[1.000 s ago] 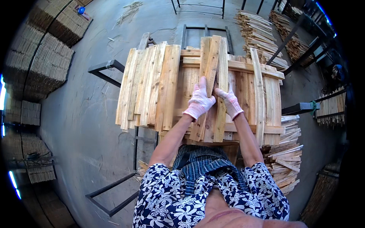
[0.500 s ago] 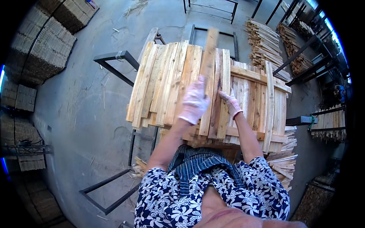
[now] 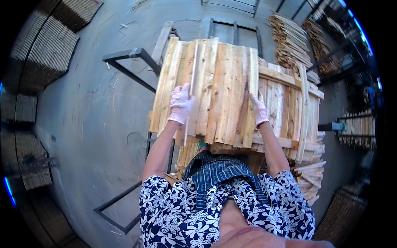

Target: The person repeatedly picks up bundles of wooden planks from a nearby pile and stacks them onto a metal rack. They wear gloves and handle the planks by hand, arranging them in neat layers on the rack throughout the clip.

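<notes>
A row of pale wooden slats (image 3: 225,95) lies side by side on top of a wood stack in front of me. My left hand (image 3: 180,104), in a white knit glove, is closed on a wooden slat (image 3: 194,68) tilted on its edge at the row's left part; its fingertips are partly hidden. My right hand (image 3: 259,108), gloved too, rests against the row's right edge. Its thumb touches the rightmost slat (image 3: 253,66), and its fingers are stretched out along the side.
Right of the row, cross battens (image 3: 303,111) lie over a lower slat layer. Black metal frames (image 3: 132,53) stand around the stack. Bundled wood (image 3: 51,45) is piled at far left, loose slats (image 3: 287,39) at far right. Grey concrete floor (image 3: 91,120) stretches to the left.
My left hand has moved left and lowered the slat from its raised position down to the row. My right hand has shifted slightly right, and more slats lie between my hands.
</notes>
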